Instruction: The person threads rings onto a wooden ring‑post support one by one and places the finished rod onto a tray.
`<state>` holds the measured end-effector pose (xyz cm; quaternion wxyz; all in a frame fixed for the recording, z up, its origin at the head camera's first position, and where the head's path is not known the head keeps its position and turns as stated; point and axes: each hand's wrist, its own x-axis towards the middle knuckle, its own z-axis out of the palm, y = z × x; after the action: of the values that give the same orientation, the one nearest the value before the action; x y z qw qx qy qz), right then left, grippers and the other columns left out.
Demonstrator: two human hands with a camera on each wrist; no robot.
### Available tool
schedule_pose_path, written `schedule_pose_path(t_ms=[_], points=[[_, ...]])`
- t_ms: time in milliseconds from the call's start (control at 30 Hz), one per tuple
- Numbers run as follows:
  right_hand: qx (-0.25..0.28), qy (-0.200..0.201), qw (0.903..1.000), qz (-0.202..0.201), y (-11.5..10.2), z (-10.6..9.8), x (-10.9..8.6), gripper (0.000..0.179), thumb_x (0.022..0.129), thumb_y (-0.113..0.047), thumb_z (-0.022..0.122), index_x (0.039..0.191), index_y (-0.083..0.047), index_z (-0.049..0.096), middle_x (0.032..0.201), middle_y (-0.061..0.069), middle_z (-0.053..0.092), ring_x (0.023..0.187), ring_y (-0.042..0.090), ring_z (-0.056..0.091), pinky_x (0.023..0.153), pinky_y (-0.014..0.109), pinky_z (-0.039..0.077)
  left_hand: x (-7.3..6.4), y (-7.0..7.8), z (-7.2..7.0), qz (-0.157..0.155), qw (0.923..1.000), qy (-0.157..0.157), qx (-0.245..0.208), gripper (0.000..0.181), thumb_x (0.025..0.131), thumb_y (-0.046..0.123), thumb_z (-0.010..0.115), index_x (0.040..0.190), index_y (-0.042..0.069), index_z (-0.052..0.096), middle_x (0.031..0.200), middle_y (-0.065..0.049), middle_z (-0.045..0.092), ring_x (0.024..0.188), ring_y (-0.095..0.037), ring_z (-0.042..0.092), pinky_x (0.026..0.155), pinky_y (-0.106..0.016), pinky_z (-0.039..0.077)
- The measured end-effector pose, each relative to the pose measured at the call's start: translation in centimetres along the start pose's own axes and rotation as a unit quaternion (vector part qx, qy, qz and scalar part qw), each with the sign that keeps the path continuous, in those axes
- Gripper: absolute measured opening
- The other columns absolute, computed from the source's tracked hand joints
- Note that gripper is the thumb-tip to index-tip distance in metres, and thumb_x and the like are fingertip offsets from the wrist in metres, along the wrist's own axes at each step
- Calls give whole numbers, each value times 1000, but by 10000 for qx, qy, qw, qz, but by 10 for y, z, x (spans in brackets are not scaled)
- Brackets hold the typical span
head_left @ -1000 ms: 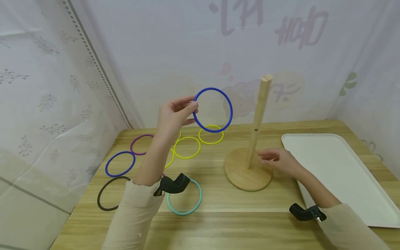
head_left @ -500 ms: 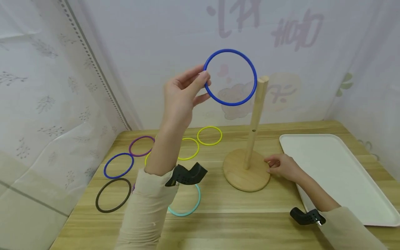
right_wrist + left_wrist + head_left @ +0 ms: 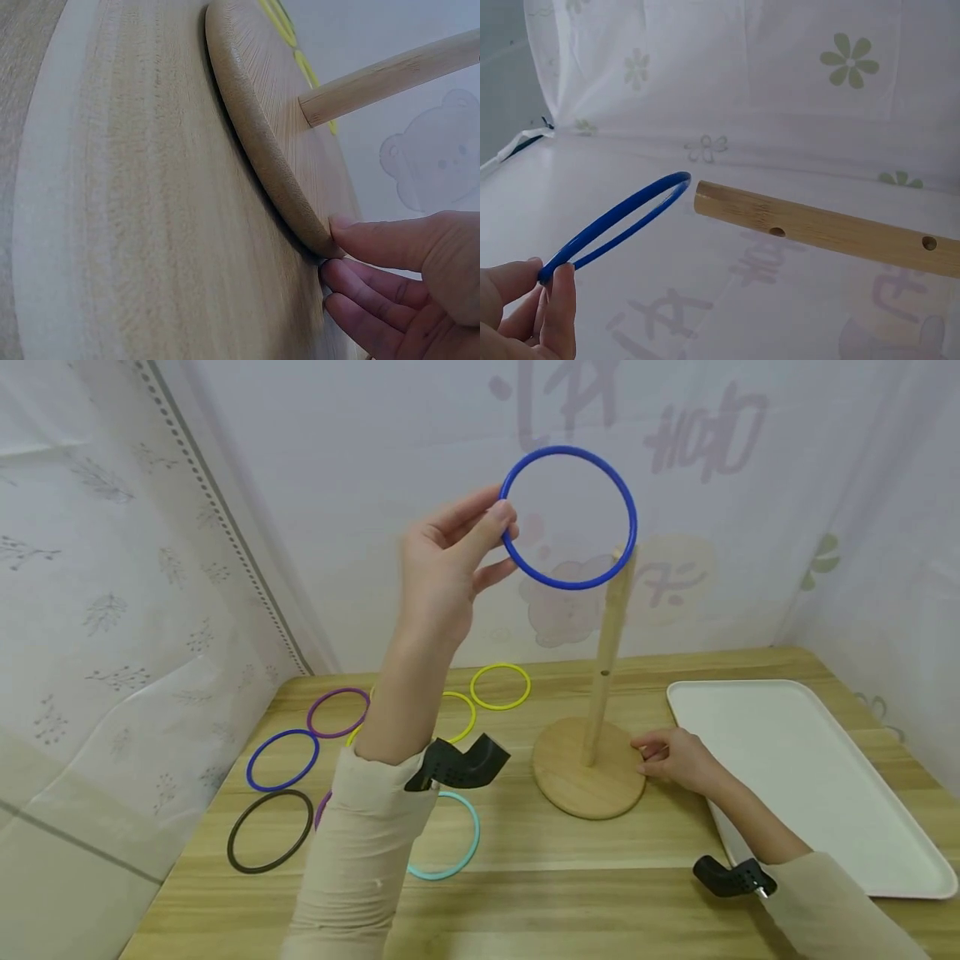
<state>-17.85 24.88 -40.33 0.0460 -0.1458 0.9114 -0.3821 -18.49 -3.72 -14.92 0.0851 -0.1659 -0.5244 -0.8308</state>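
High above the table my left hand (image 3: 442,568) pinches a blue ring (image 3: 573,585) by its near edge, between thumb and fingers. The ring's far side overlaps the top of the upright wooden pole (image 3: 604,652) in the head view. From the left wrist, the blue ring (image 3: 619,214) tilts upward, its far end just short of the tip of the wooden pole (image 3: 810,225), not around it. My right hand (image 3: 678,762) holds the edge of the pole's round base (image 3: 558,768). In the right wrist view, my thumb lies on the base's upper face and fingertips touch its underside edge.
On the table's left lie several loose rings: a purple ring (image 3: 315,706), a second blue ring (image 3: 251,768), a black ring (image 3: 231,843), a turquoise ring (image 3: 476,839) and a yellow ring (image 3: 501,707). A white tray (image 3: 810,777) lies at the right. Printed cloth hangs behind.
My left hand has raised the blue ring up and to the right, toward the pole's top. My right hand has moved from beside the pole to the edge of its base.
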Motion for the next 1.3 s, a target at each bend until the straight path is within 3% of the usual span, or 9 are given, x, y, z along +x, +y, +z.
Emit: schedule_pose_path(t_ms=[233,467,700,800,867,1067,1300], points=[[-1,-27,10000,80,2,2,-1,35,75,-3,73,105,10,62,84,12,63,77,25,61,64,30,51,3,-29,-2,-441,9975,-289,478,23,83,7,66,105,-1,67,84,-12,65,80,-21,62,63,-28,56],[-12,-16,10000,72,2,4,-1,35,75,-3,74,105,10,62,83,12,64,77,26,62,63,30,51,0,-76,-21,-1243,9871,-358,946,21,84,6,65,104,-1,67,81,-9,65,77,-17,62,61,-28,55],[35,3,10000,88,1,5,-1,35,74,-3,74,105,10,62,84,13,64,78,26,62,64,29,52,-12,-122,-50,-1842,9708,-427,1479,20,87,5,62,104,-4,66,80,-11,64,76,-17,62,57,-24,54],[40,18,9999,121,2,5,0,35,74,-2,73,106,10,63,85,13,64,78,26,62,64,29,52,-18,-138,-61,-2075,9635,-450,1630,21,87,5,61,105,-5,65,79,-7,64,74,-14,62,60,-25,55],[41,24,9999,130,2,5,0,35,74,-2,73,106,10,63,85,13,64,78,26,62,64,29,52,-23,-149,-68,-2233,9584,-470,1715,22,87,5,61,107,-5,65,79,-6,64,72,-12,63,68,-33,55],[24,43,9998,173,-1,4,-2,35,75,-3,73,106,10,63,86,14,64,79,27,62,65,30,52,-43,-184,-88,-2570,9440,-630,1969,23,88,2,60,109,-7,63,88,-18,64,92,-34,61,75,-40,53],[77,33,9997,216,-2,5,-3,35,75,-3,73,106,10,62,86,14,64,80,28,61,66,31,52,-58,-205,-101,-2989,9256,-647,2229,28,88,4,60,112,-10,60,101,-24,63,96,-33,61,75,-39,54]])
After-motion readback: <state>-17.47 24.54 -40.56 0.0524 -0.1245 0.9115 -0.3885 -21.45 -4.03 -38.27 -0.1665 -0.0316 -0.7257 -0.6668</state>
